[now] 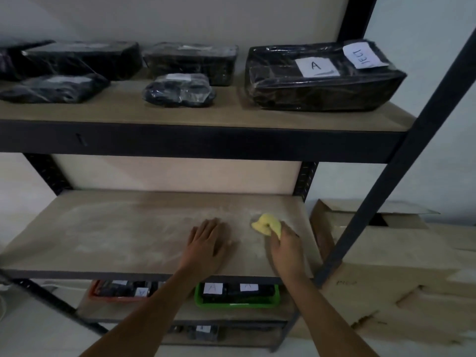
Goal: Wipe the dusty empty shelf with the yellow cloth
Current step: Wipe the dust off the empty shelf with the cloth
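Shelf board (116,235): matt wood-look panel, dust-filmed. Cloth (266,224): soft yellow fabric. Frame upright (401,161): matt dark metal. Wrapped packages (319,78): glossy plastic film. Box (386,266): matt cardboard

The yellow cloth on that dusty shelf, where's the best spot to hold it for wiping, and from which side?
Grip the bunched near end of the yellow cloth, coming from the front right as the right hand does. Its crumpled bulk juts away from the fingers, free to meet the dusty shelf.
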